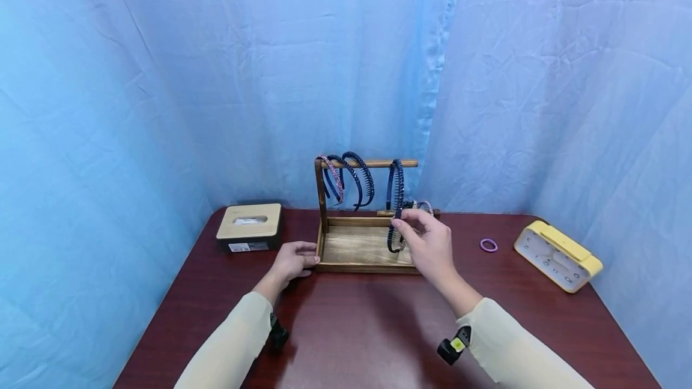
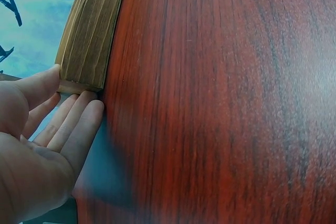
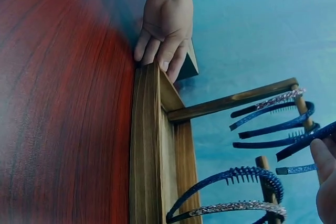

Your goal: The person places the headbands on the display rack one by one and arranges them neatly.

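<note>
A wooden headband stand with a tray base (image 1: 367, 268) sits on the table. My left hand (image 1: 292, 260) rests its extended fingers and thumb against the tray's left end, seen closely in the left wrist view. My right hand (image 1: 432, 248) pinches the end of a toothed navy headband (image 3: 294, 149), which hangs near the right end of the upper bar (image 1: 409, 163). Further left on that bar hang a pink glittery headband (image 1: 332, 174) and two dark toothed ones. On the lower bar, a navy headband (image 3: 197, 186) and a silvery-pink glittery headband (image 3: 220, 209) hang, partly hidden by my right hand in the head view.
At the back left of the dark red table (image 1: 346, 329) stands a tissue box (image 1: 254, 233) with a wooden lid. A purple hair ring (image 1: 482, 246) lies to the right, near a yellow alarm clock (image 1: 559, 257). Blue curtains (image 1: 270, 77) surround the table's back and sides.
</note>
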`<action>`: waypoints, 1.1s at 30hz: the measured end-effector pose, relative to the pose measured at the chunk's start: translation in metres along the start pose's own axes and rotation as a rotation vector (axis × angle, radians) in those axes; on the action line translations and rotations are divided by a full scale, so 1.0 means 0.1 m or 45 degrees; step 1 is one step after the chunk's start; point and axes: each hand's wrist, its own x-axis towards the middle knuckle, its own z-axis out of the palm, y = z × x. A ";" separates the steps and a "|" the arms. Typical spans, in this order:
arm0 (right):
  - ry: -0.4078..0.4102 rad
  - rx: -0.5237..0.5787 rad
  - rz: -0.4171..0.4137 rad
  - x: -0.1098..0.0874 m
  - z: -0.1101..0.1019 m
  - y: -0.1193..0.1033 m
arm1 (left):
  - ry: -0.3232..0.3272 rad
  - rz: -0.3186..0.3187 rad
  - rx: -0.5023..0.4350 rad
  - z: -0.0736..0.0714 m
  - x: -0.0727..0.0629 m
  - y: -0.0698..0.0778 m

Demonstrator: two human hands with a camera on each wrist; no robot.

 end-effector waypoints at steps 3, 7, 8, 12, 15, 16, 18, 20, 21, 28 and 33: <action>0.004 0.010 0.014 0.04 0.04 0.10 | -0.001 0.006 0.005 -0.01 0.00 0.01; -0.027 -0.001 0.004 0.06 0.11 0.20 | -0.002 0.009 0.012 -0.01 0.00 0.02; -0.035 -0.008 0.008 0.06 0.13 0.22 | -0.004 0.010 0.013 -0.01 0.00 0.03; -0.066 -0.046 0.061 0.02 0.18 0.27 | -0.014 0.009 0.016 -0.01 -0.01 0.04; -0.089 -0.067 0.105 -0.03 0.22 0.28 | -0.011 0.009 0.017 -0.01 -0.01 0.04; -0.098 -0.073 0.112 -0.04 0.23 0.28 | -0.009 0.008 0.017 -0.01 0.00 0.04; -0.106 -0.076 0.116 -0.07 0.25 0.29 | -0.005 0.008 0.018 -0.01 0.00 0.04; -0.106 -0.068 0.114 -0.10 0.28 0.30 | -0.002 0.009 0.021 -0.01 0.00 0.04; -0.106 -0.066 0.114 -0.11 0.29 0.30 | -0.001 0.010 0.021 -0.01 0.00 0.04; -0.105 -0.137 0.156 -0.26 0.36 0.34 | -0.004 0.010 0.015 -0.02 0.00 0.01; -0.118 -0.135 0.177 -0.36 0.39 0.42 | -0.006 0.019 0.007 0.00 -0.01 0.00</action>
